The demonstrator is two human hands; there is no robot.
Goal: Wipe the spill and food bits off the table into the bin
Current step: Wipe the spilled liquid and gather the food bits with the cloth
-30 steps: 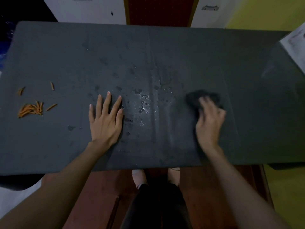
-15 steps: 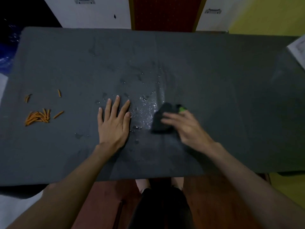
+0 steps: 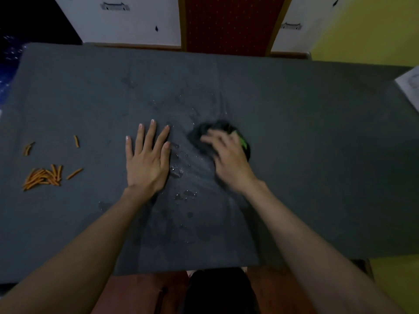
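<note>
Closest to us is the table's (image 3: 317, 177) near edge, running straight across just above our legs, with both our forearms crossing over it. That's two hands on the dark grey top and one cloth.

Our left hand (image 3: 147, 159) lies flat, palm down, fingers spread and pointing away from us, holding nothing. Our right hand (image 3: 226, 157) is blurred, pressed on top of a dark cloth (image 3: 204, 134) with a bit of green at its right side; the fingers look loosely curled over it, angled up and to the left. The cloth sits mid-table, just right of the left hand.

The spill (image 3: 181, 173) is a scatter of droplets between the two hands, too many and too small to count, trailing back toward us and also up past the cloth.

Food bits (image 3: 43, 176) are well off to the left: one heap of thin orange sticks (can't count those), one stray stick just right of the heap, one further up, and a couple more near the left edge.

Room-wise, the whole right half of the table is bare, and so is the wide far strip. A white sheet (image 3: 410, 87) pokes in at the far right corner. Beyond the far edge there's white wall, a red panel and yellow wall. We can't spot a bin.
</note>
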